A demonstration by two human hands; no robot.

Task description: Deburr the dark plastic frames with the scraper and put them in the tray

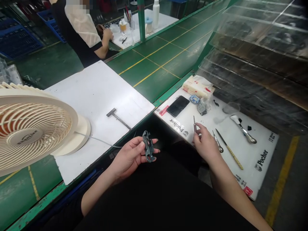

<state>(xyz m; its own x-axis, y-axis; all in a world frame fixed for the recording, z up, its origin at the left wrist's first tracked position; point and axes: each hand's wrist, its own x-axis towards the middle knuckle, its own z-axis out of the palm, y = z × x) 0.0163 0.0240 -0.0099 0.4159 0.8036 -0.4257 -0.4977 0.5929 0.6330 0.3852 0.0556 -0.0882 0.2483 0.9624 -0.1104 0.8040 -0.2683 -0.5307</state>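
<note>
Between the thumb and fingers of my left hand (131,156) is a small dark grey moulded part (148,147) with cut-outs, held up above my lap. My right hand (205,141) pinches a slim metal hand tool (194,123), its narrow blade pointing up and away from me; its exact kind I cannot make out. Just right of that hand, on the white board (261,136), lie a small metal tool (218,141) and a file with a yellowish handle (229,149). Farther right is a knife-like tool with a rounded metal end (243,129).
A fan (31,131) stands on the left white board (96,86), near a T-shaped metal tool (118,118). A phone (178,106), a tissue pack (198,86) and small wrapped items lie at right. Clear-covered racks (260,64) rise behind. A co-worker (81,29) sits across the green conveyor (154,61).
</note>
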